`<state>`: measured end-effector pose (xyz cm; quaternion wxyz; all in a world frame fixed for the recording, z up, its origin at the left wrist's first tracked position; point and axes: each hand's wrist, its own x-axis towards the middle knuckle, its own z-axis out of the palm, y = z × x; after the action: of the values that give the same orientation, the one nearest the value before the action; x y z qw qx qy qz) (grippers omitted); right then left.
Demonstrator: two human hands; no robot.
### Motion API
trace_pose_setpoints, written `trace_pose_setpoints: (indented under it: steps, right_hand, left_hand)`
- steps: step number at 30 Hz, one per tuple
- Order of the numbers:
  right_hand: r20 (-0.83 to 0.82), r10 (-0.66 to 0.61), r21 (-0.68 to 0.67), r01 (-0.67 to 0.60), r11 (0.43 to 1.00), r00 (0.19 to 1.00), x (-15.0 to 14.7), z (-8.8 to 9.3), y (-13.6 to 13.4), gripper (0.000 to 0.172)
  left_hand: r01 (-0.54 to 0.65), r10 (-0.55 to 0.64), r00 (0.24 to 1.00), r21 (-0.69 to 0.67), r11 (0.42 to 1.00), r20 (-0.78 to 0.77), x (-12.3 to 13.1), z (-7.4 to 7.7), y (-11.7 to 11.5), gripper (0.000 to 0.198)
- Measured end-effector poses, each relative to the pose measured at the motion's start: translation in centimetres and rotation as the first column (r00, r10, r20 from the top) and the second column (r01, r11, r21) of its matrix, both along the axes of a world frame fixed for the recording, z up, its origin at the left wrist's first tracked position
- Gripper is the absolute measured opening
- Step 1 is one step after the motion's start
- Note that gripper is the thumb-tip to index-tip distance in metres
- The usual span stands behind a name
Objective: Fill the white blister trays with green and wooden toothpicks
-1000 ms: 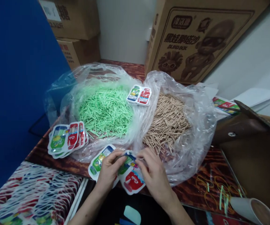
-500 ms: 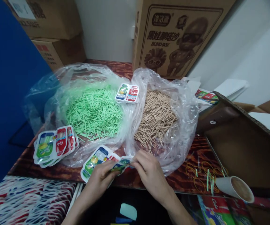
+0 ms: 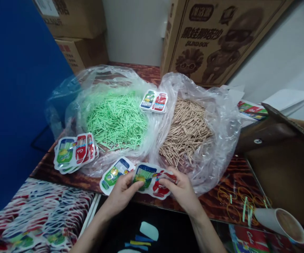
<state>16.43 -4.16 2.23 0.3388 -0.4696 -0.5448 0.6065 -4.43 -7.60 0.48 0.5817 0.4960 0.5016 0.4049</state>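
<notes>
Between my left hand (image 3: 124, 193) and my right hand (image 3: 183, 189) is a jar-shaped twin packet (image 3: 153, 182), half green and half red, pinched at its two ends with thumbs on top. Light green sticks show through its green half. Partly beneath it and my left hand lies a similar packet (image 3: 113, 174) on the table edge. Behind are a heap of green sticks (image 3: 117, 119) and a heap of brown sticks (image 3: 186, 130), each in an open clear plastic bag. A fanned stack of packets (image 3: 72, 151) lies at the left.
A smaller pair of packets (image 3: 154, 101) rests between the bags. Right of them are rubber bands (image 3: 237, 200) with loose green sticks, a tilted paper cup (image 3: 278, 221) and an open carton (image 3: 280, 158). A large cardboard box (image 3: 207, 42) stands behind.
The packet in my hands, earlier bent and seen edge-on, is now spread flat with its printed front up. My hands are farther apart along it. The whole view has shifted.
</notes>
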Motion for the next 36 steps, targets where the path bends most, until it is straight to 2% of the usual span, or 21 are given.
trace_pose_setpoints:
  steps: [3, 5, 7, 10, 14, 17, 21, 23, 27, 29, 33, 36]
  right_hand:
    - [0.141, -0.063, 0.184, 0.037, 0.982, 0.988, -0.8, -0.3, -0.7, 0.019]
    - [0.208, -0.036, 0.29, -0.027, 0.957, 0.977, -1.1, -0.2, -0.9, 0.019]
    - [0.244, -0.004, 0.326, -0.078, 0.942, 0.97, -1.4, 0.1, -1.0, 0.02]
    - [0.259, 0.003, 0.305, -0.084, 0.949, 0.966, -1.6, 0.6, -0.9, 0.015]
    - [0.294, 0.048, 0.354, -0.155, 0.922, 0.955, -1.3, 1.1, -0.7, 0.012]
    - [0.337, -0.036, 0.462, -0.132, 0.877, 0.941, -1.3, 0.6, -0.7, 0.021]
    - [0.319, -0.222, 0.581, -0.006, 0.814, 0.921, -1.8, -0.8, -0.8, 0.028]
    - [0.296, -0.25, 0.585, 0.032, 0.81, 0.922, -1.9, -1.2, -0.8, 0.027]
    - [0.244, -0.201, 0.522, 0.046, 0.852, 0.949, -1.8, -1.3, -0.8, 0.021]
    - [0.234, -0.212, 0.53, 0.059, 0.846, 0.949, -1.8, -1.3, -0.8, 0.022]
    - [0.235, -0.276, 0.57, 0.098, 0.816, 0.932, -2.1, -1.8, -0.8, 0.026]
    - [0.217, -0.284, 0.567, 0.116, 0.816, 0.934, -2.5, -2.3, -0.8, 0.029]
  left_hand:
    - [0.007, -0.005, 0.998, -0.046, 0.999, 0.057, 0.1, -0.3, 0.0, 0.023]
    - [0.068, -0.054, 0.988, -0.091, 0.993, 0.146, 0.1, -0.4, 0.2, 0.033]
    - [0.095, -0.076, 0.983, -0.11, 0.989, 0.168, 0.2, -0.5, 0.5, 0.033]
    - [0.035, -0.034, 0.999, -0.064, 0.997, 0.025, 0.5, -0.4, 0.9, 0.02]
    - [0.011, -0.003, 0.986, 0.051, 0.999, -0.165, 0.5, -0.2, 0.8, 0.021]
    - [0.016, -0.015, 0.991, 0.009, 1.0, -0.131, 0.6, -0.1, 0.4, 0.023]
    - [0.028, -0.031, 0.997, -0.042, 0.999, -0.067, 0.8, -0.1, -0.1, 0.024]
    - [0.008, -0.011, 0.996, -0.028, 1.0, -0.094, 0.9, -0.1, 0.0, 0.023]
    - [-0.038, 0.037, 0.993, -0.002, 0.999, -0.11, 1.4, -0.3, 0.6, 0.021]
    - [-0.059, 0.057, 0.994, -0.019, 0.998, -0.099, 1.9, -0.4, 0.8, 0.019]
    - [-0.18, 0.176, 0.98, -0.035, 0.983, -0.094, 3.1, -0.8, 0.7, 0.021]
    - [-0.186, 0.186, 0.98, -0.002, 0.982, -0.077, 3.5, -0.9, 0.6, 0.018]
